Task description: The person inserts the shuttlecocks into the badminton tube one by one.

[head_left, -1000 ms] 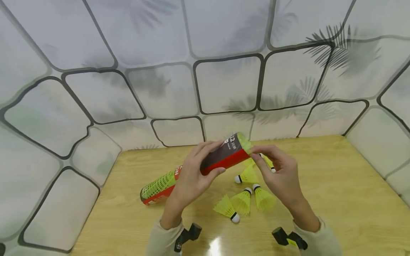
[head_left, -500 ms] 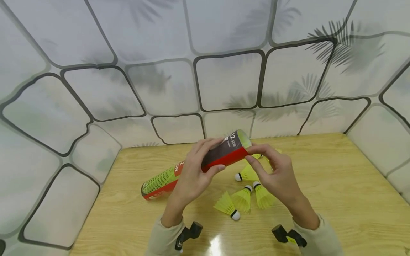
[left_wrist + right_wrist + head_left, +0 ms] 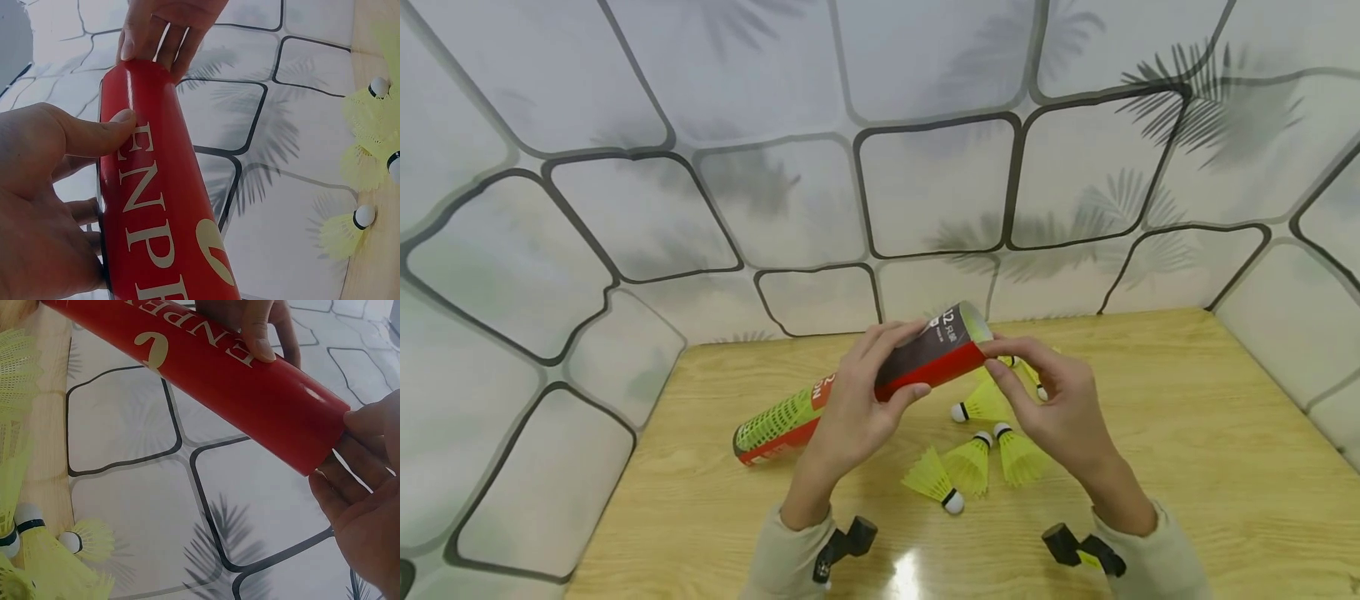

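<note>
A long red and dark grey shuttlecock tube (image 3: 936,354) slants across the head view, its open mouth raised at the right. My left hand (image 3: 850,417) grips it around the middle, thumb along the red side. At the mouth, thumb and forefinger of my right hand (image 3: 1060,408) pinch the rim. Pale inner wall shows inside the mouth in the head view. In the right wrist view the red tube (image 3: 250,394) carries pale lettering, and some right fingers (image 3: 350,478) lie behind its end. Several yellow shuttlecocks (image 3: 933,479) with white heads lie on the table below.
The wooden table (image 3: 1210,450) runs up to a wall (image 3: 936,192) patterned with stone outlines and palm leaves. Wrist cameras on dark mounts (image 3: 846,546) sit on both sleeves. One shuttlecock (image 3: 1018,458) lies close below the right hand.
A yellow-green shuttlecock skirt that filled the tube's mouth a second ago no longer shows there; the mouth now looks hollow. The right fingers have stayed at the rim with only small shifts.
</note>
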A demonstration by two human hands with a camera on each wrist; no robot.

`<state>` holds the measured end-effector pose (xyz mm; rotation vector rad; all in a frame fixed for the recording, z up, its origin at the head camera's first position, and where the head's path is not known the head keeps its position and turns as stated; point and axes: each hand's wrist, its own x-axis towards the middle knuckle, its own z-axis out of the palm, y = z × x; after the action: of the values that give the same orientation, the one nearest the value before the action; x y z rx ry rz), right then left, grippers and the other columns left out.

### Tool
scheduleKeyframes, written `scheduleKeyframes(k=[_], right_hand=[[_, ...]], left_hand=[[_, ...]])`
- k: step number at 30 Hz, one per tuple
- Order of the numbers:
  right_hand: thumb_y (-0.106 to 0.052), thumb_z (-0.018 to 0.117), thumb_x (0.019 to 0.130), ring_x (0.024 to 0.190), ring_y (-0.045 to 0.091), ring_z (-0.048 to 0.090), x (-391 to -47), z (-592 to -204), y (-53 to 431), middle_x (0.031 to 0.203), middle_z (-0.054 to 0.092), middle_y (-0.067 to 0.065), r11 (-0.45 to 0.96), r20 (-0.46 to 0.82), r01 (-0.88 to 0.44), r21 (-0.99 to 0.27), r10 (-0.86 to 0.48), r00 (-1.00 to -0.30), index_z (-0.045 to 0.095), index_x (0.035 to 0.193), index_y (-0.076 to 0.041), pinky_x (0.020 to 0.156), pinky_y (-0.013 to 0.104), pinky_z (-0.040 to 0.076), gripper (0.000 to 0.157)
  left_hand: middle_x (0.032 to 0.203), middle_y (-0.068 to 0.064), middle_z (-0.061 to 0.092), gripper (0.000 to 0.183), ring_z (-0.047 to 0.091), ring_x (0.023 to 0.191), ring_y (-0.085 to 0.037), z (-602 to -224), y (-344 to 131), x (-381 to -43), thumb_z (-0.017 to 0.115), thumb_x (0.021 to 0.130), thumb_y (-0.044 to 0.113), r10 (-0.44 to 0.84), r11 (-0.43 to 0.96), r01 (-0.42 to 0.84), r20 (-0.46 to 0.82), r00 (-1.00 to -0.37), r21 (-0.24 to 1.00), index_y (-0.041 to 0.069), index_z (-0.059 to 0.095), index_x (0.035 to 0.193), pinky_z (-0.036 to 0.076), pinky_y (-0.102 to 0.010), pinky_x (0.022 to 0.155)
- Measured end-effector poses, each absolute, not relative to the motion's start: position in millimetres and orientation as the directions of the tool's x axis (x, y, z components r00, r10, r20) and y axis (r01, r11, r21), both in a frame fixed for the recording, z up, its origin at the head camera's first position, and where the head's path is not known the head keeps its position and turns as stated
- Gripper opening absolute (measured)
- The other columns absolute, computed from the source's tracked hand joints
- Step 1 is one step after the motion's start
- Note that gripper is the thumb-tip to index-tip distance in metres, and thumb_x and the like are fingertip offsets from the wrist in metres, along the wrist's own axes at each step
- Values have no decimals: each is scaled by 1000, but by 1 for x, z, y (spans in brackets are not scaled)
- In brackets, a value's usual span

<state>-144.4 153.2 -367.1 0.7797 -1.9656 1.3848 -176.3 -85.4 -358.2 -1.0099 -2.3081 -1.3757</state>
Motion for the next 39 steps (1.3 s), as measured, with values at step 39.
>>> scheduleKeyframes(k=[39], right_hand=[[15, 64, 93, 114, 2, 60, -193, -421, 264, 122, 67, 18, 525, 610, -511, -681, 22, -792, 69, 124, 3, 97, 14, 45, 34]], left_hand=[[143, -1, 58, 70, 55, 123, -19, -356, -104, -189, 86, 84, 11, 258, 300, 714, 666, -700, 633, 20, 57, 147, 54, -45, 94]])
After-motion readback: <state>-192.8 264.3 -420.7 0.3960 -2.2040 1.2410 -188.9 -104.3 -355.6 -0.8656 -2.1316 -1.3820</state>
